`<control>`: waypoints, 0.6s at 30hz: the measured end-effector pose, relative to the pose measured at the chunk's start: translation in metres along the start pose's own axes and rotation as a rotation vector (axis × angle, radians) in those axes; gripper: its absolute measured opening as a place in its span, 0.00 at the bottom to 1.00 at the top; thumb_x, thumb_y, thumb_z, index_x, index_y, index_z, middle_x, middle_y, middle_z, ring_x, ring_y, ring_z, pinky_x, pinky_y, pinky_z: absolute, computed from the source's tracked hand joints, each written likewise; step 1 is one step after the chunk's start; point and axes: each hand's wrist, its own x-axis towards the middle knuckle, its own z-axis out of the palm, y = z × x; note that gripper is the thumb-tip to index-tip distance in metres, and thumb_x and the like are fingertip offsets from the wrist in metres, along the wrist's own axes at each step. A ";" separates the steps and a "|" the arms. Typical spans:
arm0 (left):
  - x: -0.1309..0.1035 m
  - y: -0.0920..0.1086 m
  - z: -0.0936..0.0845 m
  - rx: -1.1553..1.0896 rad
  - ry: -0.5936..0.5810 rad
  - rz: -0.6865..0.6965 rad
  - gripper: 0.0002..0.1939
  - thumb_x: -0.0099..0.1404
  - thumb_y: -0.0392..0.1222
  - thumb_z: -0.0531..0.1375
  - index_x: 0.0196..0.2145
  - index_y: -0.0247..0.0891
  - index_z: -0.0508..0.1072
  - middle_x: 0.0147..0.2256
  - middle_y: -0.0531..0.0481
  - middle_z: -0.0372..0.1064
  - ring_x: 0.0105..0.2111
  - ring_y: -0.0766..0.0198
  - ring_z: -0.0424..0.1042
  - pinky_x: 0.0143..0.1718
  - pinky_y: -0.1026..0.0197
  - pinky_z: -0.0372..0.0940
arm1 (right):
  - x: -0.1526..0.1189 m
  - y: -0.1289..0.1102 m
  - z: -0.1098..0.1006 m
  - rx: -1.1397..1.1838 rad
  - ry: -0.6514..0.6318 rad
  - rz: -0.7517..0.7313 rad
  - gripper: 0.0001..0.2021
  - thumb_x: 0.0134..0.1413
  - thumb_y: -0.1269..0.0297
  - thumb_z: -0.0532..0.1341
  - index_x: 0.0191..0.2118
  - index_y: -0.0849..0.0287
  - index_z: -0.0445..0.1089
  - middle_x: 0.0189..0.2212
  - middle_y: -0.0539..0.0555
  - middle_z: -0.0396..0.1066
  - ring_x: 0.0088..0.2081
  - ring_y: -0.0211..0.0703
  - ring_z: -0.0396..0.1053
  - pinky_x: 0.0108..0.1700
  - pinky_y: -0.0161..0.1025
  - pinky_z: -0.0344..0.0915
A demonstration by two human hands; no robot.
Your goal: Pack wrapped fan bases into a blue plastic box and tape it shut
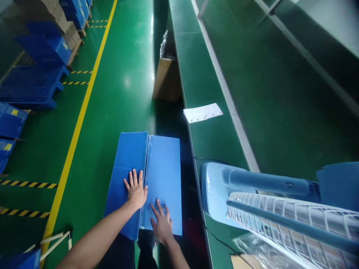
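A blue box [165, 168] with two long top flaps stands low in front of me, left of the green bench. Its flaps lie nearly closed, with a narrow seam between them and clear tape or film at the seam's far end. My left hand [136, 190] rests on the left flap beside the seam, fingers spread. On the lower part of the right flap lies my right hand [162, 222], its fingers apart. Neither hand grips anything. The inside of the box is hidden.
On the green bench [204, 67] lie white papers [203, 113] and a light blue fan [215, 190] with a cable. A brown carton [166, 80] stands beside it. Blue pallets [28, 86] and stacked boxes are left of the yellow floor line.
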 end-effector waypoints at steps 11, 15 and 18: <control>0.010 -0.032 0.037 0.124 -0.049 0.206 0.39 0.78 0.57 0.55 0.79 0.61 0.45 0.82 0.45 0.27 0.80 0.29 0.28 0.72 0.11 0.26 | -0.009 -0.012 0.008 0.042 0.105 0.041 0.35 0.71 0.69 0.53 0.79 0.38 0.57 0.83 0.47 0.33 0.80 0.68 0.37 0.72 0.66 0.55; 0.007 -0.032 0.029 0.136 -0.041 0.224 0.38 0.79 0.56 0.53 0.80 0.60 0.43 0.82 0.47 0.26 0.80 0.31 0.27 0.72 0.11 0.26 | -0.020 -0.009 0.017 0.096 0.162 0.085 0.32 0.73 0.67 0.52 0.78 0.39 0.60 0.83 0.49 0.34 0.81 0.65 0.39 0.71 0.64 0.59; 0.007 -0.033 0.024 0.141 -0.048 0.230 0.37 0.79 0.57 0.53 0.80 0.60 0.43 0.82 0.48 0.26 0.81 0.32 0.26 0.73 0.12 0.27 | -0.028 0.000 0.026 0.141 0.151 0.109 0.33 0.73 0.67 0.52 0.79 0.40 0.58 0.83 0.52 0.34 0.80 0.65 0.41 0.69 0.62 0.63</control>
